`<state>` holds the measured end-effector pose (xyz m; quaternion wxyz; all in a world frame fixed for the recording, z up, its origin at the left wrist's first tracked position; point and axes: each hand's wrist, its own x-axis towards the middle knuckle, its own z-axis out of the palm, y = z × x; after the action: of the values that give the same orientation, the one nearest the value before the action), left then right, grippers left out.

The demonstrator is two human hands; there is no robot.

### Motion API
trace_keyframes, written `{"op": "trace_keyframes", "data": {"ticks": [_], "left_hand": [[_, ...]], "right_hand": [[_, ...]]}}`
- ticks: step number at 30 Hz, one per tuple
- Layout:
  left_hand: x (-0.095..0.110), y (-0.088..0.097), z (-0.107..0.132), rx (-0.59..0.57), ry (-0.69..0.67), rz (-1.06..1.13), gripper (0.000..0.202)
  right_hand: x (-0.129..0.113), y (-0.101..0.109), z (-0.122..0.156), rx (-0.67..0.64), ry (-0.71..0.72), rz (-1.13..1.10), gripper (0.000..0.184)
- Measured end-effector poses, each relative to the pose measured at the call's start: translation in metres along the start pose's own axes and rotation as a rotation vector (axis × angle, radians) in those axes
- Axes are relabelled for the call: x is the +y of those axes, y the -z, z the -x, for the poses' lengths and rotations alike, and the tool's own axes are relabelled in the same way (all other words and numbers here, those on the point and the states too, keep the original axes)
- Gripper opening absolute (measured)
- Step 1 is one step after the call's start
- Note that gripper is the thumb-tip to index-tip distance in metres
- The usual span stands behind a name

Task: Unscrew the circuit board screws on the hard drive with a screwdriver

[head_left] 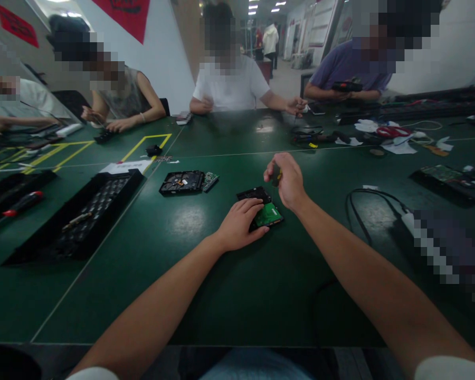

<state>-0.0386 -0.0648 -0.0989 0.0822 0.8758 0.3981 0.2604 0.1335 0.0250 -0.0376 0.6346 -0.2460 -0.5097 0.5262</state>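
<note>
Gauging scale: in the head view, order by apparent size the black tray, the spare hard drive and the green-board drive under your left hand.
1. black tray
2. spare hard drive and green-board drive under the left hand: alike; partly hidden.

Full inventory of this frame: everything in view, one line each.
table: 1, dark green, fills the frame
hard drive: 1, black with green board, centre, under the hands
opened drive: 1, black, left of centre
tray: 1, black, left
red-handled tool: 1, red and black, far left
cable: 1, black, right
co-workers: 4 seated, far side
screwdriver: 1, dark handle, in right fist
left hand: 1, bare, resting on the hard drive
right hand: 1, bare, grip closed on the screwdriver
</note>
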Motion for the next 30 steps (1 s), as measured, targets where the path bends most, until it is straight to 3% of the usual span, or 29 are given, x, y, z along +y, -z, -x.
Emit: {"op": "trace_keyframes", "data": {"ticks": [5, 11, 15, 19, 27, 30], "left_hand": [[-0.0004, -0.0003, 0.0002, -0.005, 0.013, 0.008, 0.062], [-0.0005, -0.0001, 0.0004, -0.005, 0.009, 0.007, 0.062], [-0.0007, -0.0006, 0.0007, 0.001, 0.003, 0.001, 0.062], [-0.0010, -0.0010, 0.0010, -0.002, 0.010, 0.001, 0.062], [-0.0002, 0.0000, 0.0009, -0.005, 0.008, -0.009, 0.062], [-0.0001, -0.0002, 0.0010, -0.004, 0.004, -0.017, 0.062]], "right_hand": [[-0.0047, -0.0020, 0.0007, 0.004, -0.003, 0.016, 0.038], [-0.0062, -0.0021, -0.0008, 0.007, 0.005, 0.056, 0.049], [-0.0043, -0.0007, -0.0008, 0.005, 0.027, 0.098, 0.044], [-0.0038, -0.0010, -0.0011, 0.016, 0.023, 0.061, 0.041], [-0.0001, -0.0002, -0.0021, 0.005, -0.005, 0.002, 0.053], [0.0026, 0.0020, -0.0026, -0.014, -0.005, -0.026, 0.048]]}}
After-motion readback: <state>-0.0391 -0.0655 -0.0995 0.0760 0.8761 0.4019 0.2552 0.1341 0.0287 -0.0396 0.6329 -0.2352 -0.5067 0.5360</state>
